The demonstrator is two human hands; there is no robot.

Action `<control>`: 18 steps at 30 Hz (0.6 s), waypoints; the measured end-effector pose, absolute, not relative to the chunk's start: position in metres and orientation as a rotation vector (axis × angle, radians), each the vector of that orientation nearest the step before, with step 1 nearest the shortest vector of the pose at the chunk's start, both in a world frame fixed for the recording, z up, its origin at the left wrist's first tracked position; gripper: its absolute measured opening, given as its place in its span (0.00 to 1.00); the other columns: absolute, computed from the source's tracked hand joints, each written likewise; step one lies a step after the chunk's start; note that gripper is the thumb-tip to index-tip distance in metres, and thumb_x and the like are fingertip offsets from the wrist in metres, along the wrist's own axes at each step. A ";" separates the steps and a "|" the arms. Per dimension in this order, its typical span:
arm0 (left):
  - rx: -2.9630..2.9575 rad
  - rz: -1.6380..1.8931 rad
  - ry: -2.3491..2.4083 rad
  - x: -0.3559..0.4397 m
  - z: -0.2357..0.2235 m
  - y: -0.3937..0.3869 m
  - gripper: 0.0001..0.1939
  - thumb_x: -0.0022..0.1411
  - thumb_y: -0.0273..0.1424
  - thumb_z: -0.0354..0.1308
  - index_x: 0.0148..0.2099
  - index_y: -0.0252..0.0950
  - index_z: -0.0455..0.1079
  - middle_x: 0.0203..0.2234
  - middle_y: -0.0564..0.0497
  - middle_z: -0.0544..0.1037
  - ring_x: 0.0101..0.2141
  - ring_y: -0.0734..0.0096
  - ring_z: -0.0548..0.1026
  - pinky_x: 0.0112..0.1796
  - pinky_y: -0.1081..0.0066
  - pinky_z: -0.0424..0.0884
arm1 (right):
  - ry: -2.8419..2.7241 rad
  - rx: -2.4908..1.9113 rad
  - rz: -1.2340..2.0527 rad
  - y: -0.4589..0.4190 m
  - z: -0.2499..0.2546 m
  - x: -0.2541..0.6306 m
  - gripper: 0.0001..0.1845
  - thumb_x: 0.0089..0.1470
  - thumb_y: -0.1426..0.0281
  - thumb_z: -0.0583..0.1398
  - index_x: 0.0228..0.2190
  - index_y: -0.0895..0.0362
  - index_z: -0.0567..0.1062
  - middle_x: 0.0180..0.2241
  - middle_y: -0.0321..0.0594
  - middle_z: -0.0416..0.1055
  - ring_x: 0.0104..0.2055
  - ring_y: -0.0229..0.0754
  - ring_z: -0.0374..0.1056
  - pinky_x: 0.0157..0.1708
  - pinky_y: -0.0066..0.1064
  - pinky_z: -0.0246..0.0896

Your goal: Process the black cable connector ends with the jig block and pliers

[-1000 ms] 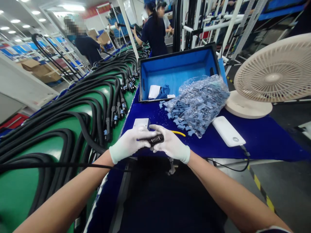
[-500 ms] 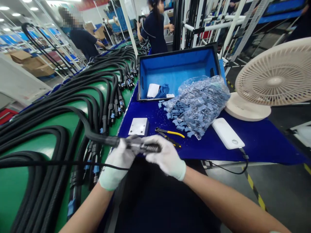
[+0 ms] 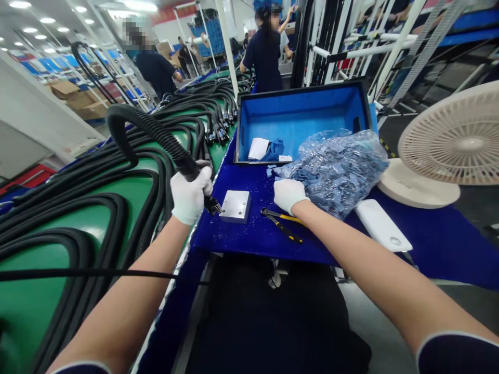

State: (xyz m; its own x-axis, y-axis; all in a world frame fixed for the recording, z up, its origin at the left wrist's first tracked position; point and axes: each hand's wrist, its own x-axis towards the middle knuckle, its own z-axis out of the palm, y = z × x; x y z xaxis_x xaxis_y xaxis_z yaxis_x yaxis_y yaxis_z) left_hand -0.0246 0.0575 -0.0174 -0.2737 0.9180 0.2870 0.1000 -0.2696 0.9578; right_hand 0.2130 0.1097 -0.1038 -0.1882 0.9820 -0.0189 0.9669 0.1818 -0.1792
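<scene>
My left hand, in a white glove, is wrapped round a black corrugated hose near its end. The hose arches up and back to the left, and its dark end fitting points down beside a silver metal block. My gloved right hand is closed at the near left edge of a heap of small blue plastic clips; its fingertips are hidden. Clear plastic film covers much of the heap. Yellow-and-black pliers lie just below my right hand.
Behind the clips stands a blue crate with a white paper inside. To the right are a white power bank and a beige fan. Black hoses cover the green table at left. Several people stand farther back.
My right hand has let go of the hose end and moved up and right to the clips. My left hand has raised the hose and tilted its end downward by the metal block.
</scene>
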 end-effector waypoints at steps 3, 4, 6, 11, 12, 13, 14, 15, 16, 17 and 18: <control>1.424 1.622 1.309 -0.023 -0.028 0.072 0.13 0.56 0.33 0.65 0.42 0.33 0.72 0.15 0.59 0.65 0.15 0.77 0.62 0.21 0.72 0.61 | -2.339 -1.883 0.201 0.105 -0.107 0.217 0.15 0.57 0.73 0.58 0.44 0.63 0.79 0.44 0.61 0.76 0.48 0.61 0.75 0.47 0.47 0.65; 1.431 1.609 1.321 -0.022 -0.033 0.074 0.13 0.56 0.33 0.64 0.42 0.33 0.72 0.14 0.59 0.65 0.15 0.77 0.62 0.21 0.72 0.61 | -2.338 -1.861 0.198 0.103 -0.108 0.219 0.15 0.58 0.72 0.58 0.44 0.63 0.79 0.45 0.61 0.76 0.48 0.61 0.75 0.47 0.47 0.65; 1.431 1.582 1.359 -0.021 -0.040 0.076 0.13 0.56 0.34 0.64 0.42 0.33 0.72 0.14 0.59 0.65 0.15 0.77 0.62 0.21 0.72 0.62 | -2.336 -1.812 0.205 0.100 -0.109 0.220 0.16 0.60 0.69 0.56 0.44 0.63 0.79 0.44 0.60 0.76 0.48 0.60 0.74 0.48 0.45 0.65; 1.470 1.531 1.494 -0.021 -0.048 0.077 0.13 0.57 0.36 0.64 0.40 0.34 0.72 0.16 0.57 0.68 0.18 0.75 0.65 0.23 0.72 0.63 | -2.381 -1.541 0.313 0.094 -0.101 0.203 0.16 0.63 0.70 0.55 0.46 0.58 0.79 0.46 0.49 0.78 0.50 0.48 0.72 0.52 0.34 0.61; 1.475 1.511 1.498 -0.022 -0.049 0.077 0.13 0.57 0.36 0.64 0.41 0.34 0.72 0.16 0.57 0.68 0.18 0.75 0.65 0.23 0.72 0.62 | -2.398 -1.414 0.377 0.093 -0.098 0.196 0.15 0.63 0.70 0.56 0.47 0.57 0.79 0.47 0.46 0.78 0.50 0.46 0.72 0.53 0.31 0.60; 1.482 1.485 1.488 -0.023 -0.048 0.078 0.13 0.57 0.36 0.64 0.41 0.33 0.72 0.17 0.57 0.68 0.18 0.75 0.65 0.24 0.72 0.63 | -2.406 -1.274 0.459 0.093 -0.094 0.188 0.14 0.62 0.70 0.57 0.46 0.57 0.79 0.47 0.44 0.78 0.49 0.44 0.72 0.52 0.29 0.60; 1.497 1.452 1.471 -0.024 -0.048 0.079 0.13 0.58 0.36 0.63 0.42 0.33 0.72 0.17 0.56 0.69 0.19 0.75 0.65 0.25 0.71 0.63 | -2.401 -1.141 0.551 0.093 -0.090 0.179 0.14 0.62 0.70 0.58 0.46 0.57 0.80 0.46 0.43 0.78 0.48 0.43 0.72 0.50 0.29 0.60; 1.519 1.421 1.455 -0.026 -0.047 0.080 0.13 0.58 0.35 0.63 0.42 0.32 0.72 0.18 0.56 0.70 0.20 0.74 0.67 0.26 0.71 0.65 | -2.386 -1.032 0.640 0.093 -0.086 0.170 0.13 0.61 0.70 0.59 0.45 0.57 0.80 0.44 0.43 0.78 0.45 0.42 0.72 0.48 0.28 0.60; 1.547 1.397 1.449 -0.028 -0.046 0.081 0.13 0.58 0.35 0.63 0.43 0.32 0.72 0.19 0.54 0.72 0.22 0.72 0.69 0.28 0.70 0.67 | -2.366 -0.965 0.712 0.094 -0.082 0.161 0.12 0.61 0.69 0.59 0.44 0.58 0.80 0.42 0.43 0.78 0.43 0.42 0.72 0.45 0.28 0.61; 1.574 1.383 1.450 -0.031 -0.045 0.082 0.13 0.58 0.35 0.63 0.43 0.31 0.73 0.21 0.53 0.74 0.24 0.71 0.71 0.31 0.70 0.69 | -2.349 -0.942 0.754 0.096 -0.079 0.152 0.11 0.61 0.69 0.59 0.43 0.58 0.80 0.40 0.42 0.79 0.41 0.41 0.71 0.42 0.28 0.60; 1.592 1.373 1.454 -0.033 -0.044 0.082 0.14 0.57 0.35 0.63 0.43 0.31 0.73 0.23 0.51 0.75 0.27 0.70 0.73 0.34 0.69 0.70 | -2.339 -0.938 0.773 0.097 -0.076 0.144 0.11 0.62 0.68 0.59 0.41 0.59 0.80 0.38 0.41 0.78 0.38 0.41 0.71 0.40 0.28 0.59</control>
State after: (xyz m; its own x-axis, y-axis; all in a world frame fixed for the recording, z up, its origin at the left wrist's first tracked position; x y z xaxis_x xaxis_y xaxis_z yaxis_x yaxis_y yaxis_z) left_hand -0.0328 0.0824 -0.0443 -0.1224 0.9464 0.2990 0.3524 -0.2402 0.9045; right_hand 0.1440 0.0975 -0.0759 -0.6376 0.7341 0.2336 0.4502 0.6012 -0.6602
